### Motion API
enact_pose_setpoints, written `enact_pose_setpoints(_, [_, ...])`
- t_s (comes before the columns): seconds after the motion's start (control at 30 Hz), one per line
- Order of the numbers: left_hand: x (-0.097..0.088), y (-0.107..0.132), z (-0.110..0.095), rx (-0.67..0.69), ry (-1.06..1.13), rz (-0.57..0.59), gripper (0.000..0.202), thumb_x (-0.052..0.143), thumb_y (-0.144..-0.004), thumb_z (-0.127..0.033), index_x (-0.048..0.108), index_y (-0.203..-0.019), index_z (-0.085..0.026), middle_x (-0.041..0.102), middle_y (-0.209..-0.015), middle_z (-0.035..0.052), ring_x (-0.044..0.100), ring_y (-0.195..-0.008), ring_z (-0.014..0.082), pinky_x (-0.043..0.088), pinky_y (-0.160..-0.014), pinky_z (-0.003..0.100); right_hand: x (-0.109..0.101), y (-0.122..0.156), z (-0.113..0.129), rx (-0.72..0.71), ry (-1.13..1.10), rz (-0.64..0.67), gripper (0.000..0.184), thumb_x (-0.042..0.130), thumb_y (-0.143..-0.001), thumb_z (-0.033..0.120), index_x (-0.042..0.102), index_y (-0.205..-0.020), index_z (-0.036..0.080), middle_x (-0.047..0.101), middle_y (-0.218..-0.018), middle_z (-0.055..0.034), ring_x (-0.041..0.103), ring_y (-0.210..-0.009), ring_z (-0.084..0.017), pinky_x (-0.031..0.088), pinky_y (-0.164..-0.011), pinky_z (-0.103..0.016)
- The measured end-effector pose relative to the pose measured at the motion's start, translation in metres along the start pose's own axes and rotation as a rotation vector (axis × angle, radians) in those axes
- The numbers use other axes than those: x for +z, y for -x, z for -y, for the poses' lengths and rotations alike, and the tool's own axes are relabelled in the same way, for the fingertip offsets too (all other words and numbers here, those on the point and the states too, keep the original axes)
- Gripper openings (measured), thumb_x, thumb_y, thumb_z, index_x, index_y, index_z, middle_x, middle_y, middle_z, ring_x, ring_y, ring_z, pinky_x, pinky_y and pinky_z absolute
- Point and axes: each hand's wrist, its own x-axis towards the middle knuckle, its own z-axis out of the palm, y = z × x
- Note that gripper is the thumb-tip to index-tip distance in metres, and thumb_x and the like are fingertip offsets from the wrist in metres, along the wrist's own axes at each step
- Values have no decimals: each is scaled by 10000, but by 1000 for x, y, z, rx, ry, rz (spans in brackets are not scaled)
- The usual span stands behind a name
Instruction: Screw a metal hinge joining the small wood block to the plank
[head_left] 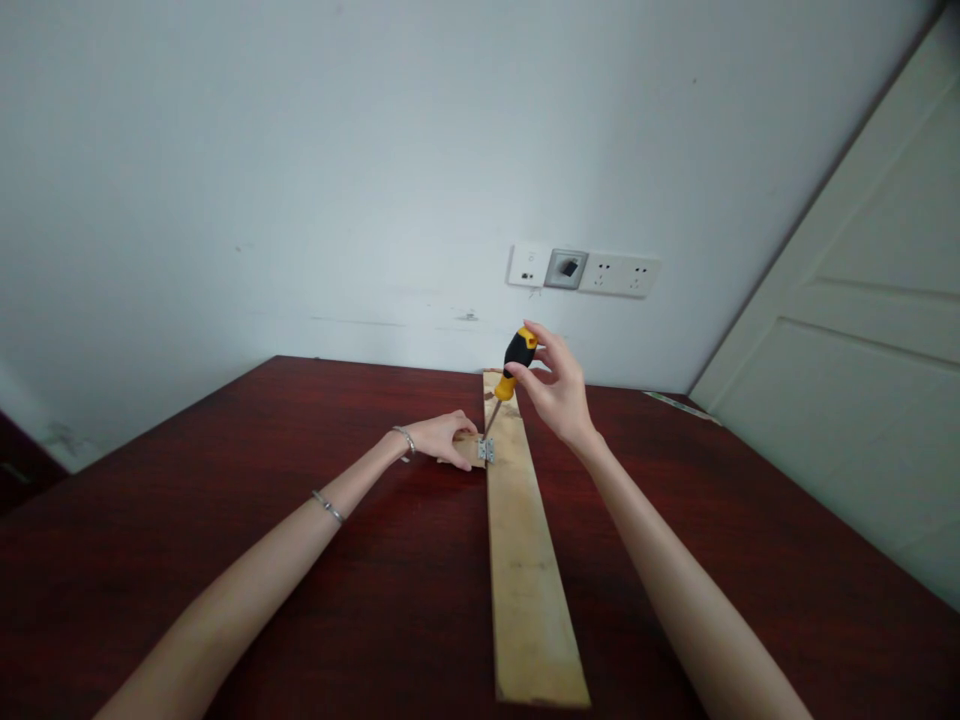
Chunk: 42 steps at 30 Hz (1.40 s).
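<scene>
A long pale wooden plank lies lengthwise on the dark red table. A small metal hinge sits at its left edge, joined to a small wood piece. My left hand lies flat on that small piece, fingers pressing it down beside the hinge. My right hand is closed round the black and yellow handle of a screwdriver. The screwdriver stands tilted, its tip down on the hinge.
A white wall rises behind the table, with a row of sockets above the plank's far end. A white door stands at the right. Thin bracelets circle my left wrist and forearm.
</scene>
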Motion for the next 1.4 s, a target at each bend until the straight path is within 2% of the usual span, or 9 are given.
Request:
enact_pose_setpoints(0.2, [-2, 1, -4, -7, 3, 8, 685, 767, -583, -503, 584, -1135, -142, 507, -1067, 64, 524, -907, 212, 418, -794, 278, 1, 2, -3, -3, 14, -13, 519, 651, -814, 397, 518, -1304, 293, 545, -1243, -95, 575, -937, -200, 596, -692, -327])
enact_pose_setpoints(0.4, [-1, 1, -4, -5, -16, 6, 676, 767, -591, -505, 587, -1141, -154, 519, -1052, 60, 525, -895, 205, 420, -780, 273, 3, 4, -2, -32, 46, 25, 501, 628, -834, 394, 513, -1310, 287, 573, -1150, -89, 569, -947, -207, 595, -691, -329])
enact_pose_setpoints(0.6, [1, 0, -2, 14, -12, -2, 675, 769, -590, -495, 594, -1136, -138, 519, -1057, 69, 520, -929, 218, 415, -817, 286, 3, 5, -2, -27, 48, 49, 508, 611, -839, 424, 502, -1318, 295, 563, -1154, -91, 563, -941, -210, 600, -672, -334])
enact_pose_setpoints(0.93, [0, 1, -2, 7, -1, -1, 666, 767, -592, -507, 590, -1136, -166, 511, -1038, 52, 521, -883, 197, 413, -771, 266, 4, 5, -1, -19, 43, 63, 505, 605, -843, 425, 501, -1321, 297, 560, -1147, -81, 555, -967, -203, 599, -718, -330])
enact_pose_setpoints(1.4, [-1, 2, -4, 8, 12, 1, 641, 777, -597, -484, 597, -1127, -169, 513, -1027, 46, 516, -880, 197, 408, -771, 268, 5, 5, 3, -29, 47, 83, 491, 605, -845, 403, 508, -1315, 299, 555, -1102, -77, 558, -921, -190, 599, -682, -314])
